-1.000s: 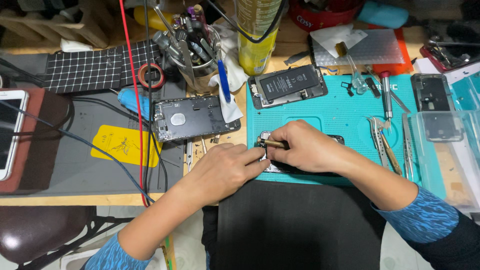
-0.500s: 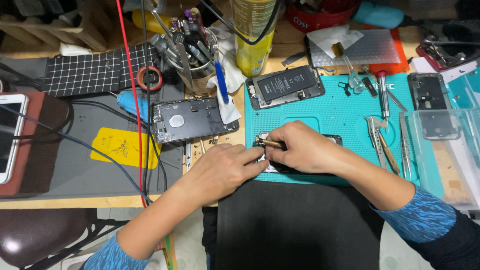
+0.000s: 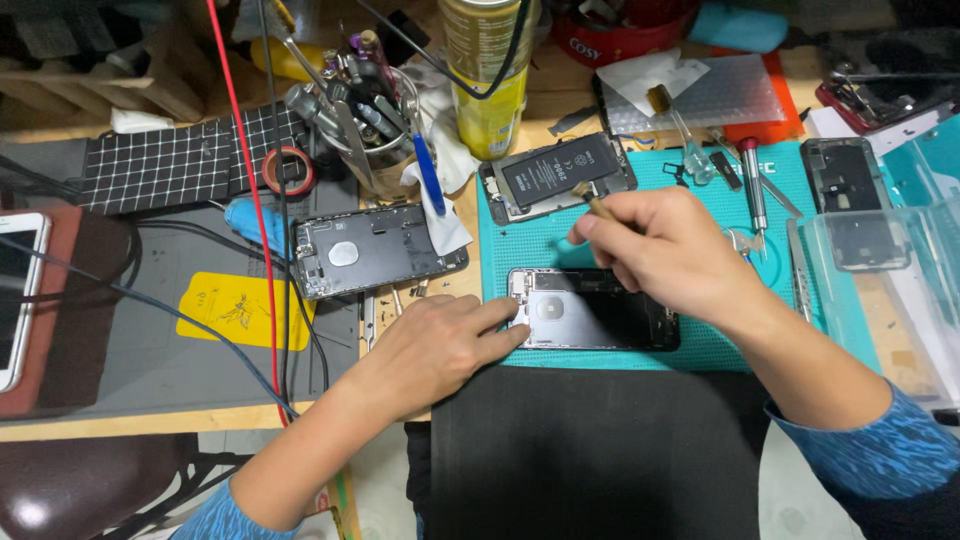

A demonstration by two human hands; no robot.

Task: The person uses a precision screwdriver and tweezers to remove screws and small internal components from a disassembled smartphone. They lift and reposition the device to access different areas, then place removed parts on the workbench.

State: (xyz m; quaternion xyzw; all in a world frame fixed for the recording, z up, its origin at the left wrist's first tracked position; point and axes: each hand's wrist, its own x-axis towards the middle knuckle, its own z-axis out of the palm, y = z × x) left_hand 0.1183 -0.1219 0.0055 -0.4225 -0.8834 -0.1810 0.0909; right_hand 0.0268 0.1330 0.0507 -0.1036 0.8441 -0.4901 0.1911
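Nearest the camera, both forearms come up from the bottom edge in blue patterned sleeves, over a black lap-level surface (image 3: 590,450). The left hand (image 3: 435,345) lies palm down at the near edge of the bench, fingers stretched together to the right, their tips pressing on the left end of an opened grey phone housing with a round mark in its back (image 3: 590,320); it grips nothing, only steadying the shell. That housing lies flat along the near edge of the teal silicone work mat (image 3: 700,190), its long side running left to right.

The right hand (image 3: 665,245) hovers above the housing's right half, wrist bent, fingers curled and pinched shut on a thin brown-handled tool (image 3: 590,200) whose end sticks out up and to the left beyond the knuckles. Whether the tool's working end touches anything cannot be told.

Just left of the mat, a second grey phone housing (image 3: 375,250) lies on the wooden bench, beside a yellow rectangular sticker (image 3: 240,305) on a grey pad. Farther back on the mat sits a third phone shell holding a black battery (image 3: 558,170), near a screwdriver with a red-banded metal shaft (image 3: 752,180). Beyond these stand a clear cup crowded with tools (image 3: 365,115) and a yellow spray can (image 3: 490,75). A red cable (image 3: 245,190) crosses the bench from far to near.
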